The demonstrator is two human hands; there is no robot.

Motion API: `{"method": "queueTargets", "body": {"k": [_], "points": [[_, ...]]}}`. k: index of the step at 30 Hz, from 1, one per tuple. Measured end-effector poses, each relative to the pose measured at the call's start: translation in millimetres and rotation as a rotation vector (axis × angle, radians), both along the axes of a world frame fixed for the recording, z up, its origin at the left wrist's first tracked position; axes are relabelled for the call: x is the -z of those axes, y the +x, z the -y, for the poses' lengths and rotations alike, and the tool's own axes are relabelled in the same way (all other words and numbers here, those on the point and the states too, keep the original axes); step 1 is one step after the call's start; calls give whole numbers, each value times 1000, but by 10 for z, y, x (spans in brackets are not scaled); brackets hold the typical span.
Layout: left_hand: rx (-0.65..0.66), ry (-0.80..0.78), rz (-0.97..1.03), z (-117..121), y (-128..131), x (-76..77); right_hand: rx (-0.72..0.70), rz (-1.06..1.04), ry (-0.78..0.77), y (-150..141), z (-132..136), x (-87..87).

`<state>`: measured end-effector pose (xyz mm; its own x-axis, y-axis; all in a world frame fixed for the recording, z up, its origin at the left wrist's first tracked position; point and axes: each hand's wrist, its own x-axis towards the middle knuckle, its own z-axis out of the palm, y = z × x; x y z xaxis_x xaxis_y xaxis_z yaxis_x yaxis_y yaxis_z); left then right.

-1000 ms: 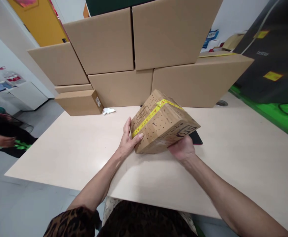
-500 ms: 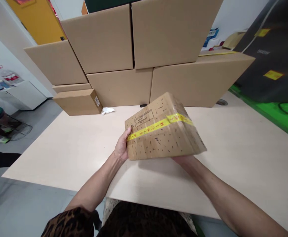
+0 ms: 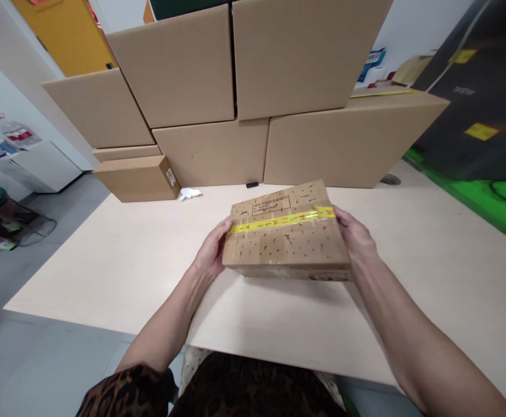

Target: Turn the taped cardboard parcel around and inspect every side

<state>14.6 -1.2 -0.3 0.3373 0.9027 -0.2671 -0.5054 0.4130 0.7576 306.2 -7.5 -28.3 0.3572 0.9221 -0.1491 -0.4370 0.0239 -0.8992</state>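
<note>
Box (image 3: 285,249) has tipped flatter between left hand (image 3: 213,249) and right hand (image 3: 358,236), which now grip opposite ends, leaving its yellow tape (image 3: 274,222) uppermost.

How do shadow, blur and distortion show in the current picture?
Head view: a soft shadow falls on the table below the taped box; head view: lettering on the dark panel is smeared, too blurred to read; head view: the leftmost stacked carton looks slanted and stretched, probably wide-angle distortion.
</note>
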Motion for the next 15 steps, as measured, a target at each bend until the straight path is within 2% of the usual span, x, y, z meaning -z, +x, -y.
{"method": "queueTargets", "body": {"k": [4, 7, 12, 15], "points": [[-76, 53, -140, 26, 37, 46, 53, -31, -133, 65, -49, -150], [-111, 98, -177, 43, 45, 35, 23, 43, -221, -6, 4, -205], [-256, 94, -271, 31, -6, -38, 68, 310, -137, -127, 83, -214], [-200, 83, -301, 43, -7, -64, 45, 347, -164, -166, 130, -213]]}}
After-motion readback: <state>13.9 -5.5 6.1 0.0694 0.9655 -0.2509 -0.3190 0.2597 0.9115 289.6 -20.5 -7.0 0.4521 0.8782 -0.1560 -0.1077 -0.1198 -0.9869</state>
